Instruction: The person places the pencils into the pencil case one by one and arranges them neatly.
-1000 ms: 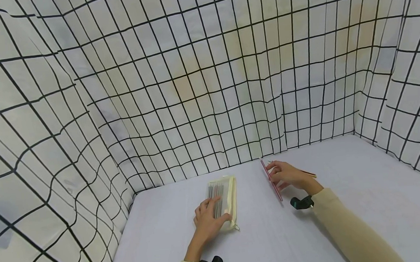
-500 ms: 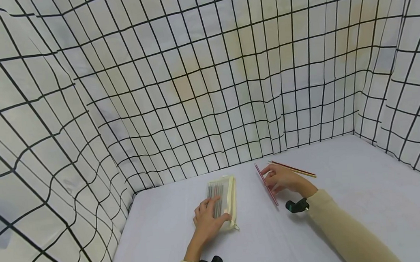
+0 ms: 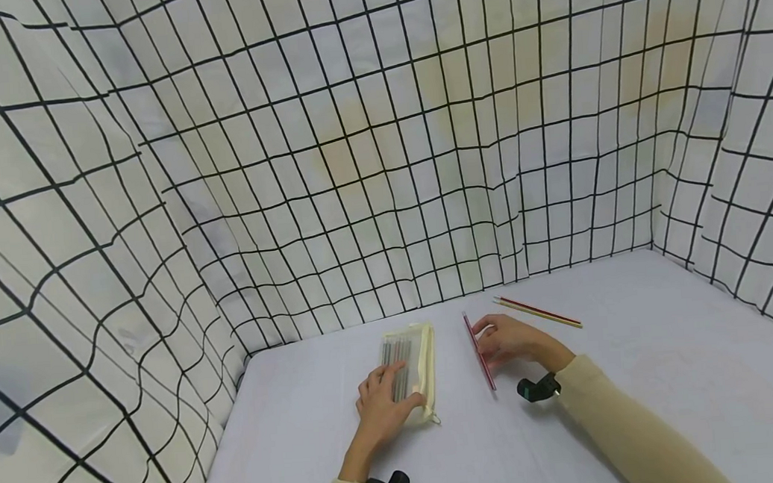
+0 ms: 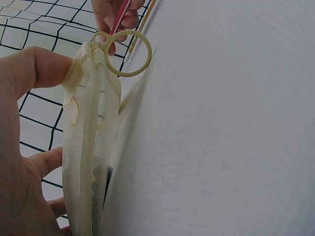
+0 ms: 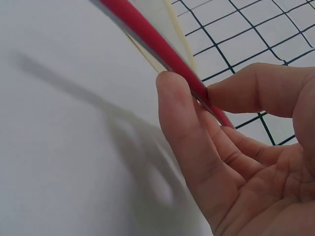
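In the head view my left hand [image 3: 381, 410] rests on a see-through mesh zip pouch [image 3: 428, 351] with a cream edge and several pencils inside. The thumb presses near its zipper end, and the other fingers lie spread across the mesh. A cream zipper ring [image 4: 129, 74] stands out from the pouch's end in the left wrist view. To the right of the pouch, my right hand [image 3: 511, 341] pinches a red pencil [image 3: 478, 351] between thumb and fingers. The right wrist view has this pencil [image 5: 152, 37] slanting over the white surface, its shadow below.
Behind my right hand, a dark red pencil [image 3: 532, 307] and a yellow pencil [image 3: 556, 319] lie side by side on the white table [image 3: 664, 357]. A white cloth wall with a black grid [image 3: 423, 194] surrounds the table's back and sides.
My right hand has moved left and slightly toward me with the red pencil, exposing the two pencils lying behind it. The left hand and pouch have stayed in place.
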Tool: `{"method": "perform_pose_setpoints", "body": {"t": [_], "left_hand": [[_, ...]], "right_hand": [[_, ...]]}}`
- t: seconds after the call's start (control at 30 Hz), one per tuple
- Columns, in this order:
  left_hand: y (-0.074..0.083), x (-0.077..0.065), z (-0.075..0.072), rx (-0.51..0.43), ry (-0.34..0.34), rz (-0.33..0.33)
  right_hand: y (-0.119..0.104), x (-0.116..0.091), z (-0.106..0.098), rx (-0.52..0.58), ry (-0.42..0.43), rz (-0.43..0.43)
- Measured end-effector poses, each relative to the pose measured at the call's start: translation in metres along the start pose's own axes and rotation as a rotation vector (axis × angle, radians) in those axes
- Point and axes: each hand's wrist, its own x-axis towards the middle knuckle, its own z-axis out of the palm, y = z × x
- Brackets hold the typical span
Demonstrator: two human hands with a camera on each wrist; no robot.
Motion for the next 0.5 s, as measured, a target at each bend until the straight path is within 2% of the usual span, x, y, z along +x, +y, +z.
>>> {"method": "perform_pose_setpoints", "body": {"t": [0.5], "left_hand": [[0.002, -0.001, -0.001, 0.015, -0.012, -0.001]], "right_hand": [[-0.004, 0.002, 0.026, 0.012, 0.018, 0.032]]}}
